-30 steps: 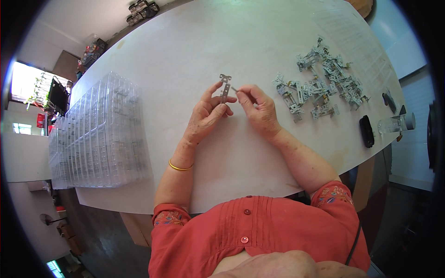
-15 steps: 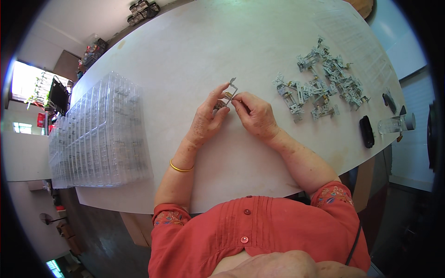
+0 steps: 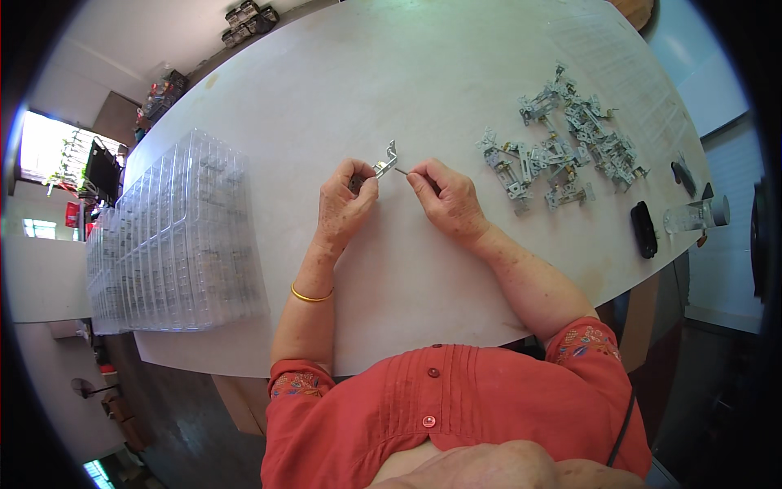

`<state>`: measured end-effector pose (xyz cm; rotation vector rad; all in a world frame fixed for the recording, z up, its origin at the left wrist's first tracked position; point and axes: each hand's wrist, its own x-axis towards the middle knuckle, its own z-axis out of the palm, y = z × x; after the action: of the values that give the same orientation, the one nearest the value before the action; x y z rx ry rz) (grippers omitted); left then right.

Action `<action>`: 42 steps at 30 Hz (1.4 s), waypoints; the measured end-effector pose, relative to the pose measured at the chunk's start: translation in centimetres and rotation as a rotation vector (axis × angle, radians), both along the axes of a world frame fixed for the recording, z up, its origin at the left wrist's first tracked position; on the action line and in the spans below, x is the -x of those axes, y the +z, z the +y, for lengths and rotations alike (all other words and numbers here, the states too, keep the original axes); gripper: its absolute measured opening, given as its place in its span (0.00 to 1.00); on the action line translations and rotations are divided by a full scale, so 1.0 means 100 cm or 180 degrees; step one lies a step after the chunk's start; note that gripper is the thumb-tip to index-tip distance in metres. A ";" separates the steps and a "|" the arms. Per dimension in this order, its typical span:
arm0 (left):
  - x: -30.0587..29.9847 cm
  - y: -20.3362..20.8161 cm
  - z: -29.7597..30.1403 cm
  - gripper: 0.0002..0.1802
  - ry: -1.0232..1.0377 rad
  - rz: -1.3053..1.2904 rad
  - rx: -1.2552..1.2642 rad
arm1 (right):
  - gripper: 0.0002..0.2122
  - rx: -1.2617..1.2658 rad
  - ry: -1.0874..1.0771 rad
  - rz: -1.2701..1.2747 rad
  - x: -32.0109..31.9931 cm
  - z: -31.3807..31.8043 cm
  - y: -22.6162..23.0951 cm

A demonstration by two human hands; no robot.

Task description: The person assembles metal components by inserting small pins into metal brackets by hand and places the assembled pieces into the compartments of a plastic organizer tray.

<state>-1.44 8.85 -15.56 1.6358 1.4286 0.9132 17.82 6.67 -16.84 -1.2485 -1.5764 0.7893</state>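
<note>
Over the middle of the white table [image 3: 383,73], my left hand [image 3: 344,208] is closed on a silvery metal bracket [image 3: 388,160] with a bent upper end. Part of the bracket is hidden by my fingers. My right hand [image 3: 450,200] pinches a thin dark rod [image 3: 401,171], whose tip points left at the bracket; the rest of it is inside the fingers, so its kind is unclear. A small gap parts my two hands. Off to the right lies a loose heap of similar metal brackets [image 3: 562,151], some with brass-coloured bits.
Tall stacked clear plastic trays [image 3: 191,236] with small parts in them stand on the left. At the right edge are a black case [image 3: 643,231], a clear bottle [image 3: 688,218] with a grey cap, and a dark slim tool [image 3: 684,178].
My left hand has drawn left and a little down with the bracket, away from my right hand. The thin rod now shows apart from it; my right hand has barely moved.
</note>
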 end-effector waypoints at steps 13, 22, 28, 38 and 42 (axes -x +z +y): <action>0.006 0.016 -0.003 0.11 0.0240 -0.1028 0.0667 | 0.08 0.0473 -0.0047 0.0444 0.001 0.002 -0.007; -0.005 0.009 0.001 0.09 0.0667 0.0974 -0.0660 | 0.08 0.0604 -0.0058 0.0584 -0.007 0.005 -0.006; 0.012 -0.008 0.008 0.09 0.0488 0.1408 -0.1210 | 0.06 0.0440 -0.0050 0.0478 0.003 0.011 -0.005; 0.003 -0.014 -0.001 0.06 0.0801 0.1073 -0.1543 | 0.06 0.0771 0.0124 0.1017 -0.003 0.005 -0.013; 0.002 0.003 -0.004 0.06 0.0951 0.0818 -0.1647 | 0.06 0.0736 0.0150 0.1032 -0.006 0.006 -0.014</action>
<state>-1.64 8.46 -15.23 2.0025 1.7452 1.3696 18.44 7.27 -18.21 -1.1775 -1.2817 1.1680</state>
